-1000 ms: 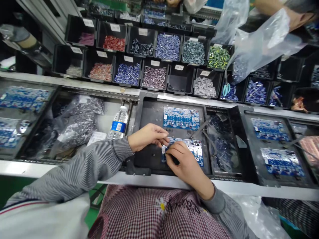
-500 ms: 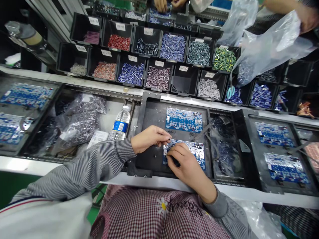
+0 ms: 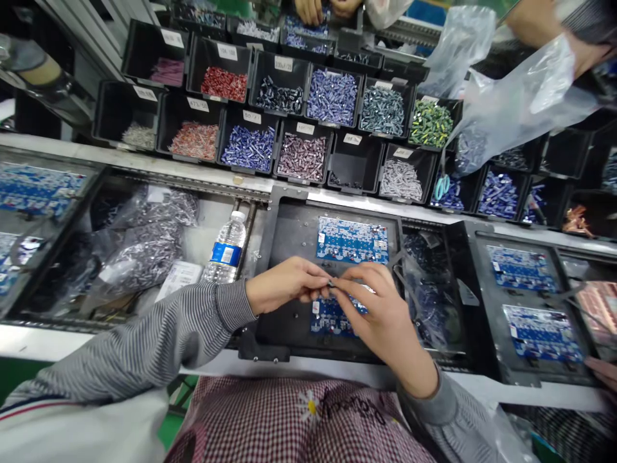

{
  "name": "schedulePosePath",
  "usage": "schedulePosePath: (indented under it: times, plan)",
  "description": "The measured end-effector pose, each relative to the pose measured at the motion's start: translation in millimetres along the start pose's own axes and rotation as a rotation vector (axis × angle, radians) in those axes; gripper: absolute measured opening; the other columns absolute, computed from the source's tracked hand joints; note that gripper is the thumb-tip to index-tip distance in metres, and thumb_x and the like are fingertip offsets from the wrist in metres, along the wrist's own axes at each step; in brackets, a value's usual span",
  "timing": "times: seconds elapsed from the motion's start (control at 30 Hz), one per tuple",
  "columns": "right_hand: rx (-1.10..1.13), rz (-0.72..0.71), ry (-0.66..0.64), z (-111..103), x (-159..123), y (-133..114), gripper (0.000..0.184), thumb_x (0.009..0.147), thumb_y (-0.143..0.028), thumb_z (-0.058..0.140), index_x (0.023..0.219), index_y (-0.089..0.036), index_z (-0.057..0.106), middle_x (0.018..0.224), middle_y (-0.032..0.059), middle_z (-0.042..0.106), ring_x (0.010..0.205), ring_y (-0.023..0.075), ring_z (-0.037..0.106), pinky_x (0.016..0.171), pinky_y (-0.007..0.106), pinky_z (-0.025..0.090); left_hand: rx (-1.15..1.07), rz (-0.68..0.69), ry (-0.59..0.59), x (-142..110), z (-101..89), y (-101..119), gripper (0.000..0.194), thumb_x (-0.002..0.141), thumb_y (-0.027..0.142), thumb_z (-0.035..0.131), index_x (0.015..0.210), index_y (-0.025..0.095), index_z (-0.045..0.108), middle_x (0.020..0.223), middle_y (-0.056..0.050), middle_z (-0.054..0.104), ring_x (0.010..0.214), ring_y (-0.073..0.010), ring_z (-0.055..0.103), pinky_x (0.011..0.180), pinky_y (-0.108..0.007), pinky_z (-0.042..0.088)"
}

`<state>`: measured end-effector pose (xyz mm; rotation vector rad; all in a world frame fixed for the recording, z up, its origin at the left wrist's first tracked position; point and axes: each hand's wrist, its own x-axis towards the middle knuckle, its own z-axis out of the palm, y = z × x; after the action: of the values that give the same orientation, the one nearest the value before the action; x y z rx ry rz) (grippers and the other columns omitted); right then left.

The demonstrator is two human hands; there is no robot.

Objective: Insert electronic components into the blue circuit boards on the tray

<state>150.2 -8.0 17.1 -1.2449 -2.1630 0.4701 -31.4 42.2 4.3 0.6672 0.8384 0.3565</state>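
My left hand (image 3: 289, 284) and my right hand (image 3: 378, 312) meet fingertip to fingertip above the lower blue circuit board (image 3: 330, 319). Both are closed in a pinch at a small dark electronic component (image 3: 330, 283), whose exact kind is too small to make out. My right hand and its fingers cover much of the lower board. Behind them lies an upper blue circuit board (image 3: 351, 239), fully in sight. Both boards sit in a black carrier tray (image 3: 279, 325).
Labelled black bins (image 3: 355, 161) of loose components stand in rows behind the line. A water bottle (image 3: 225, 249) and bagged parts (image 3: 144, 238) are at left. Another carrier (image 3: 491, 308) with boards stands right. Across the bench, a person's hand (image 3: 573, 45) is near a plastic bag (image 3: 520, 96).
My right hand has risen from the lower board, and its fingers now meet my left fingertips at the small component. The view has shifted slightly. Another person's hand appears at the right edge.
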Motion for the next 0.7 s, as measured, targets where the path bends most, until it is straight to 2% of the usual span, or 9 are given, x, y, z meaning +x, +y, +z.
schedulePosePath:
  times: [0.07, 0.17, 0.27, 0.37, 0.5, 0.57, 0.7]
  plan:
    - [-0.005, -0.03, -0.029, -0.7, 18.2, 7.0, 0.016, 0.085, -0.014, 0.055, 0.095, -0.021, 0.065, 0.088, 0.0058, 0.062, 0.091, 0.0214, 0.053, 0.084, 0.041, 0.048, -0.117, 0.002, -0.019, 0.7, -0.3, 3.1, 0.016, 0.083, 0.012, 0.055, 0.074, 0.007, 0.067, 0.071, -0.005, 0.062, 0.06, -0.0073, 0.053, 0.057, -0.02, 0.038]
    - [-0.049, -0.023, -0.045, 9.0, 45.6, 27.3, 0.011, 0.085, -0.015, 0.053, 0.086, -0.018, 0.064, 0.084, 0.0065, 0.063, 0.088, 0.0214, 0.053, 0.081, 0.039, 0.047, -0.221, -0.013, -0.007, 2.4, -2.3, 5.5, 0.014, 0.084, 0.009, 0.053, 0.086, 0.006, 0.067, 0.08, -0.009, 0.066, 0.076, -0.0127, 0.062, 0.076, -0.027, 0.045]
    - [-0.1, 0.0, -0.108, 23.5, 63.6, 49.6, 0.013, 0.083, -0.014, 0.051, 0.078, -0.018, 0.062, 0.079, 0.0069, 0.062, 0.084, 0.0221, 0.052, 0.079, 0.038, 0.046, -0.175, -0.05, -0.016, 3.0, -4.3, 5.2, 0.015, 0.084, 0.016, 0.059, 0.093, 0.006, 0.067, 0.083, -0.012, 0.068, 0.076, -0.0159, 0.065, 0.074, -0.03, 0.048]
    - [-0.103, 0.016, -0.159, 31.6, 68.5, 61.3, 0.013, 0.083, -0.015, 0.051, 0.075, -0.018, 0.06, 0.077, 0.0068, 0.061, 0.084, 0.0221, 0.051, 0.078, 0.037, 0.045, -0.095, -0.032, 0.009, 1.8, -4.5, 5.0, 0.016, 0.078, 0.02, 0.068, 0.084, 0.005, 0.069, 0.083, -0.013, 0.069, 0.069, -0.0135, 0.064, 0.072, -0.028, 0.049]
    - [-0.09, 0.003, -0.163, 32.1, 66.3, 61.7, 0.013, 0.084, -0.015, 0.049, 0.076, -0.018, 0.059, 0.078, 0.0068, 0.06, 0.085, 0.0221, 0.05, 0.079, 0.036, 0.045, -0.185, -0.032, 0.062, -0.6, -3.8, 6.5, 0.011, 0.075, 0.008, 0.066, 0.083, 0.004, 0.071, 0.085, -0.014, 0.071, 0.084, -0.0173, 0.067, 0.089, -0.031, 0.048]
    - [-0.089, -0.004, -0.157, 32.0, 65.4, 60.7, 0.013, 0.084, -0.015, 0.049, 0.076, -0.018, 0.058, 0.078, 0.0066, 0.059, 0.085, 0.0221, 0.049, 0.079, 0.036, 0.045, -0.222, -0.028, 0.072, -1.5, -4.1, 6.8, 0.012, 0.077, 0.006, 0.063, 0.085, 0.004, 0.07, 0.086, -0.015, 0.071, 0.086, -0.0185, 0.068, 0.091, -0.032, 0.048]
    - [-0.097, -0.011, -0.14, 33.9, 64.5, 61.4, 0.011, 0.083, -0.014, 0.05, 0.075, -0.018, 0.057, 0.077, 0.0066, 0.059, 0.085, 0.0224, 0.049, 0.078, 0.036, 0.045, -0.205, -0.019, 0.104, -2.7, -4.3, 6.1, 0.013, 0.084, 0.014, 0.06, 0.088, 0.006, 0.069, 0.084, -0.014, 0.07, 0.077, -0.0164, 0.068, 0.084, -0.032, 0.05]
